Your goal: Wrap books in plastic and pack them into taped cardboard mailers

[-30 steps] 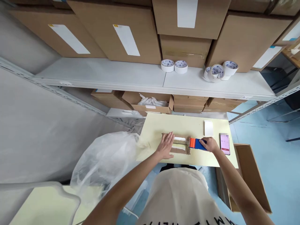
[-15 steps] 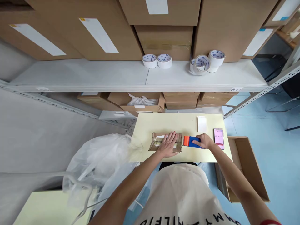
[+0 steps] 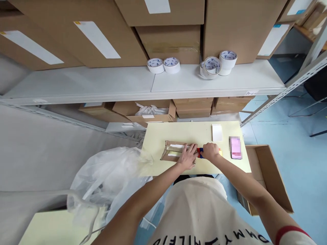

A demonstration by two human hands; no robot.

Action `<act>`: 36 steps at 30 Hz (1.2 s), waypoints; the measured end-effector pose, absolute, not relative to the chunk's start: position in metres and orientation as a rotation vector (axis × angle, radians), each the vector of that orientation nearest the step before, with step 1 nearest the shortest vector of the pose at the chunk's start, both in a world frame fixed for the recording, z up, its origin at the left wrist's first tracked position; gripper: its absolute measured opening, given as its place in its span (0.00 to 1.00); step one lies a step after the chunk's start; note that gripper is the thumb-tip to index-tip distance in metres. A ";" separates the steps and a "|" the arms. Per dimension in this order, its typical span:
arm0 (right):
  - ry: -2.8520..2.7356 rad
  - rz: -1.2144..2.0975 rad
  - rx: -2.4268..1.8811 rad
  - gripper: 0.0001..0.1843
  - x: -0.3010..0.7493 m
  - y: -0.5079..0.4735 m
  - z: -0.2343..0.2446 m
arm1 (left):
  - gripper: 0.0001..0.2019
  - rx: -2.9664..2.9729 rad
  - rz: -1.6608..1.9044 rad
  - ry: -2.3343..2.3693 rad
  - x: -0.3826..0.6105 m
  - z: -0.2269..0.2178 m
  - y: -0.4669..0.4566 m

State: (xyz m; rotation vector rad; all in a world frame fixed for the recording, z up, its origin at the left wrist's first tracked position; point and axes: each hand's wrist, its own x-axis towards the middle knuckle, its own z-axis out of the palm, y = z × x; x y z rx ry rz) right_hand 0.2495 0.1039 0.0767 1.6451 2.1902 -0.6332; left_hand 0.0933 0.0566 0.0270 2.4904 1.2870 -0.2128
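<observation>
On the pale yellow table point(image 3: 155, 131) lies a flat brown cardboard package point(image 3: 167, 154) with shiny tape and white label patches on its top. My left hand point(image 3: 188, 157) rests on the package's right part, fingers spread and pressing down. Just to the right, my right hand point(image 3: 211, 151) is closed around a blue and orange-red tape dispenser point(image 3: 200, 153). The dispenser's front end meets the package's right edge, close to my left fingertips. Most of the dispenser is covered by my right hand; some yellow shows behind it.
A white stack of cards point(image 3: 217, 132) and a phone point(image 3: 235, 148) lie at the table's right. An open carton point(image 3: 274, 177) stands on the floor. Tape rolls point(image 3: 171, 65) sit on the shelf point(image 3: 102, 83) beneath large boxes. Clear plastic wrap point(image 3: 107, 173) hangs at left.
My right hand has moved left with the tape dispenser, bringing it up to the package and turning over it. My left hand has shifted slightly toward the package's right end.
</observation>
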 end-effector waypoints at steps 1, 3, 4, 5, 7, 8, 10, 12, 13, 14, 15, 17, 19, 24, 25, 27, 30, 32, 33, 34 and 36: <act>2.206 -0.623 1.637 0.12 0.243 0.103 0.075 | 0.38 2.485 -0.230 1.318 0.097 0.028 0.057; 2.204 -0.585 1.639 0.09 0.240 0.100 0.072 | 0.36 2.479 -0.251 1.372 0.103 0.028 0.056; 2.201 -0.580 1.637 0.09 0.243 0.098 0.069 | 0.34 2.475 -0.258 1.401 0.105 0.028 0.056; 2.195 -0.576 1.638 0.09 0.249 0.095 0.067 | 0.33 2.468 -0.261 1.434 0.106 0.028 0.056; 2.168 -0.562 1.668 0.10 0.268 0.089 0.061 | 0.32 2.437 -0.233 1.506 0.106 0.028 0.056; 2.154 -0.550 1.709 0.13 0.280 0.085 0.057 | 0.34 2.411 -0.195 1.537 0.106 0.028 0.057; 2.125 -0.524 1.884 0.19 0.304 0.077 0.047 | 0.43 2.351 -0.092 1.559 0.101 0.026 0.059; 2.142 -0.518 2.042 0.21 0.324 0.068 0.031 | 0.52 2.303 -0.002 1.554 0.092 0.023 0.057; 2.163 -0.518 2.082 0.23 0.330 0.062 0.022 | 0.55 2.286 0.030 1.568 0.086 0.022 0.055; 2.183 -0.517 2.095 0.27 0.335 0.056 0.011 | 0.56 2.266 0.056 1.608 0.078 0.020 0.051; 2.193 -0.516 2.099 0.30 0.337 0.051 0.000 | 0.56 2.237 0.081 1.677 0.070 0.018 0.047; 2.195 -0.526 2.103 0.35 0.338 0.039 -0.023 | 0.50 2.127 0.149 1.894 0.049 0.013 0.035; 2.210 -0.546 2.089 0.37 0.335 0.030 -0.043 | 0.44 1.937 0.255 2.137 0.025 0.006 0.023; 2.314 -0.489 2.056 0.38 0.326 0.018 -0.062 | 0.41 1.262 0.524 2.213 -0.023 -0.014 0.003; 2.343 -0.445 2.076 0.38 0.324 0.017 -0.060 | 0.40 1.166 0.567 2.132 -0.028 -0.018 0.001; 2.433 -0.395 2.101 0.39 0.316 0.017 -0.053 | 0.38 1.076 0.678 1.965 -0.035 -0.024 0.000; 2.584 -0.618 2.014 0.46 0.295 0.020 -0.042 | 0.39 1.073 0.877 1.757 -0.037 -0.030 0.000; 2.624 -0.910 1.924 0.52 0.275 0.023 -0.041 | 0.39 1.052 0.961 1.646 -0.036 -0.031 0.001; 2.626 -1.056 1.896 0.54 0.265 0.024 -0.042 | 0.39 1.030 0.986 1.605 -0.035 -0.031 0.001; 2.626 -1.191 1.884 0.56 0.256 0.024 -0.044 | 0.39 1.004 1.005 1.571 -0.034 -0.030 0.001; 2.617 -1.436 1.912 0.54 0.241 0.024 -0.047 | 0.39 0.959 1.037 1.517 -0.034 -0.027 0.002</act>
